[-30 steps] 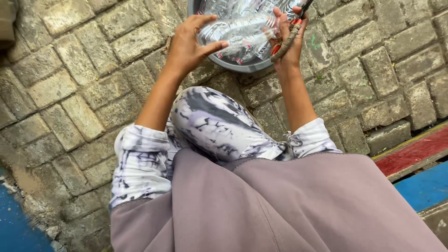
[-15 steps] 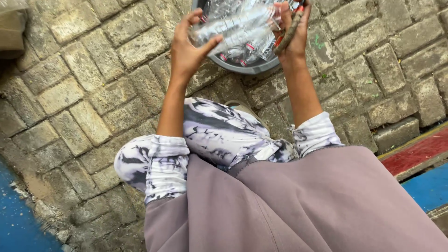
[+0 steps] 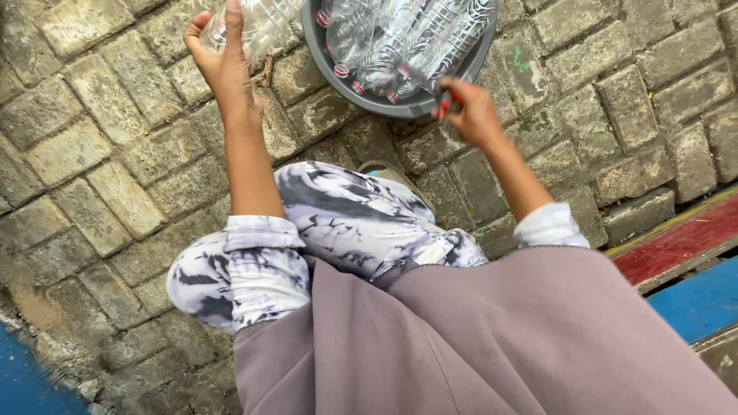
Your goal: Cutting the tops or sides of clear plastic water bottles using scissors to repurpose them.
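My left hand [image 3: 219, 58] is raised at the upper left and grips a clear, empty plastic bottle [image 3: 257, 21] just left of a grey round basin [image 3: 400, 104]. Several clear bottles [image 3: 400, 38] with red caps lie in the basin. My right hand [image 3: 470, 114] is at the basin's near rim, closed around a small dark tool with red on it [image 3: 444, 104]; I cannot make out what kind of tool it is. Both sleeves are pushed up to the elbows.
The ground is rough grey paving stone [image 3: 100, 177]. My bent knee in black-and-white patterned cloth [image 3: 346, 215] and a mauve garment [image 3: 477, 338] fill the lower view. A red and blue painted edge [image 3: 692, 269] runs at the right; a blue patch [image 3: 31, 384] sits lower left.
My left hand has come away from the basin to the left with a bottle in it. My right hand has dropped from over the bottles to the basin's near rim.
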